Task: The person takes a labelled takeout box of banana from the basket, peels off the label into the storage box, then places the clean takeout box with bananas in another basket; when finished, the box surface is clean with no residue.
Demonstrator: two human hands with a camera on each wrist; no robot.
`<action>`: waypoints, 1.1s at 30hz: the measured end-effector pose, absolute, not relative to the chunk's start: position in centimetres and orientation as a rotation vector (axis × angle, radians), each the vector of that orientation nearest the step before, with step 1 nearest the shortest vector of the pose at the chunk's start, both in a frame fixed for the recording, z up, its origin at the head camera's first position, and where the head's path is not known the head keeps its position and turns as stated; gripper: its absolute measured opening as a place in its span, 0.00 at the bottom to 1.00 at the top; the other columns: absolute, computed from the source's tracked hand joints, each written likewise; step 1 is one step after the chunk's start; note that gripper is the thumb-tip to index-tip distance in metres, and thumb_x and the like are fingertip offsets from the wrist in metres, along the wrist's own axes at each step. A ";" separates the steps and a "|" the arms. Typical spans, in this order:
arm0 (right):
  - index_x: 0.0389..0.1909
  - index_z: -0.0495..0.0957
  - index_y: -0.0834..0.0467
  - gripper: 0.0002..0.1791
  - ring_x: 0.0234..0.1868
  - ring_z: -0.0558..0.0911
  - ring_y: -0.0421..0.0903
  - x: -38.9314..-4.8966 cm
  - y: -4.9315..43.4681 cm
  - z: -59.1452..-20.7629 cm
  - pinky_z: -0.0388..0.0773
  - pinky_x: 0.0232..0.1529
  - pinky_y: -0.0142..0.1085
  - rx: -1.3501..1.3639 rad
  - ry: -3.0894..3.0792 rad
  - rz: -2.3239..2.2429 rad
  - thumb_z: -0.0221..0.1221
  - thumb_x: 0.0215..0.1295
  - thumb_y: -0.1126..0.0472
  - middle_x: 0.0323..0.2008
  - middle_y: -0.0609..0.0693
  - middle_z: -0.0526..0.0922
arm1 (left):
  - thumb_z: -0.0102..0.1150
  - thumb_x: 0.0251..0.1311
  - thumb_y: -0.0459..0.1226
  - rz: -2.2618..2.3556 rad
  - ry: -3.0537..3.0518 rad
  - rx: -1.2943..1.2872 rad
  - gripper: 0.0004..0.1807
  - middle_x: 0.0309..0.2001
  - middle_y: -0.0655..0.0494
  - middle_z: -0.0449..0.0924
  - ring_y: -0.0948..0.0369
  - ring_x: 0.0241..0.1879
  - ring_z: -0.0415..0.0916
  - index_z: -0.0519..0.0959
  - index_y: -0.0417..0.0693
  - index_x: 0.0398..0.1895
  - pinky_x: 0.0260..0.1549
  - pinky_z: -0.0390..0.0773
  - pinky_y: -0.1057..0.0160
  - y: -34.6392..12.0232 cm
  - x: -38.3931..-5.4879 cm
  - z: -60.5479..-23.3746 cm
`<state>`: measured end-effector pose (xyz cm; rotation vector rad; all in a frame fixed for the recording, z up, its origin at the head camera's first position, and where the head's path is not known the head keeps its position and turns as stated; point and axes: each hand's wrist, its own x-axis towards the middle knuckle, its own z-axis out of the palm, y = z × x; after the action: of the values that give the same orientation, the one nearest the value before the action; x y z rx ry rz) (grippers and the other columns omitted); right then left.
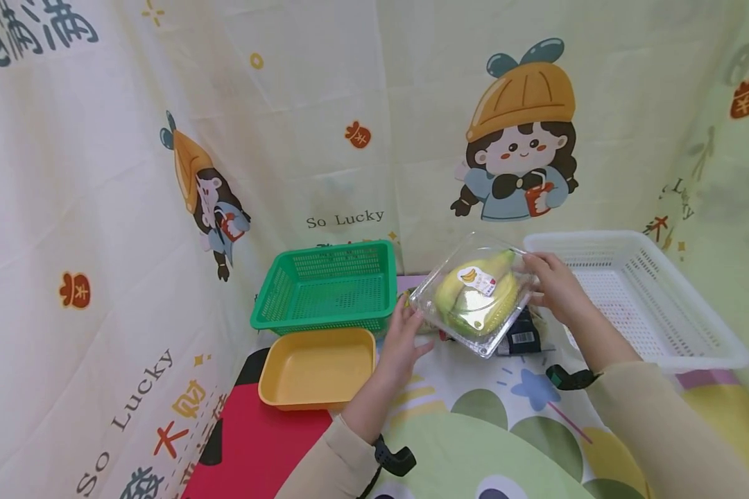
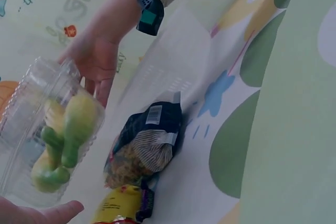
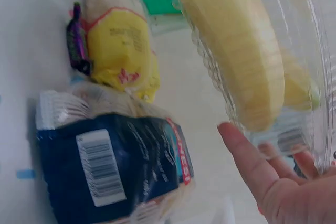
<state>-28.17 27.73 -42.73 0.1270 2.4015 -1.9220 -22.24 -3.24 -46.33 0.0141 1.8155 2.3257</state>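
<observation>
While the right hand (image 1: 554, 287) has its fingers clamped on the right edge of the box (image 1: 476, 281) of bananas (image 1: 509, 296), the left hand (image 1: 401, 350) touches the left edge, thumb spread apart. Tilted, the box hangs above the tabletop (image 1: 440, 380), between green basket (image 1: 385, 284) and white basket (image 1: 711, 312).

On a table (image 1: 487, 450) before a hanging cloth (image 1: 412, 138), a mesh basket (image 1: 343, 291) stands at left, with a tray (image 1: 317, 364) just in front of it. At right stands another basket (image 1: 627, 294). Between the baskets, a box (image 1: 465, 251) with bananas (image 1: 448, 291) inside is held up between the left hand (image 1: 401, 346) and right hand (image 1: 560, 287). Packets lie on the table between the baskets: a barcoded bag (image 3: 102, 166) toward the right, another bag (image 3: 123, 45) to its left, and a small packet (image 3: 79, 43) just beside that one.
</observation>
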 end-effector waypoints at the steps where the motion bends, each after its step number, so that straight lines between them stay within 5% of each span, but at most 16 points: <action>1: 0.77 0.47 0.56 0.49 0.65 0.67 0.69 -28.0 27.6 -42.8 0.85 0.44 0.39 0.141 2.407 -1.934 0.43 0.67 0.27 0.73 0.64 0.56 | 0.54 0.69 0.52 2.324 1.823 0.015 0.38 0.78 0.47 0.48 0.43 0.75 0.52 0.48 0.73 0.78 0.57 0.74 0.37 -3.1 -22.1 -46.3; 6: 0.76 0.49 0.57 0.48 0.59 0.73 0.59 -27.1 26.8 -43.0 0.85 0.42 0.36 0.211 2.400 -2.017 0.44 0.68 0.29 0.71 0.63 0.59 | 0.52 0.71 0.51 2.328 1.840 0.004 0.40 0.78 0.45 0.45 0.42 0.75 0.52 0.43 0.72 0.79 0.55 0.77 0.40 -2.3 -21.6 -46.5; 15: 0.77 0.48 0.57 0.48 0.65 0.70 0.69 -25.4 25.5 -43.1 0.86 0.40 0.36 0.269 2.402 -2.064 0.44 0.68 0.28 0.72 0.67 0.58 | 0.53 0.69 0.55 2.346 1.855 0.001 0.45 0.79 0.42 0.36 0.38 0.76 0.45 0.36 0.76 0.79 0.54 0.77 0.39 -1.8 -21.7 -46.8; 28: 0.77 0.45 0.58 0.48 0.67 0.67 0.70 -24.3 24.7 -43.9 0.86 0.40 0.36 0.165 2.306 -2.157 0.43 0.69 0.31 0.72 0.68 0.55 | 0.55 0.65 0.60 2.354 1.847 -0.023 0.52 0.80 0.43 0.24 0.34 0.76 0.38 0.30 0.72 0.79 0.55 0.73 0.33 -1.9 -22.2 -46.8; 33: 0.77 0.46 0.59 0.47 0.61 0.74 0.64 -23.8 24.4 -44.2 0.86 0.41 0.38 0.147 2.360 -2.112 0.41 0.70 0.31 0.71 0.67 0.58 | 0.53 0.67 0.57 2.368 1.857 -0.049 0.50 0.80 0.44 0.22 0.33 0.76 0.38 0.29 0.72 0.79 0.56 0.71 0.31 -1.9 -22.4 -46.8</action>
<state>-23.76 24.38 -44.17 0.1466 2.3601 -2.1118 -22.41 -1.90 -46.80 -0.0485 1.8570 2.3679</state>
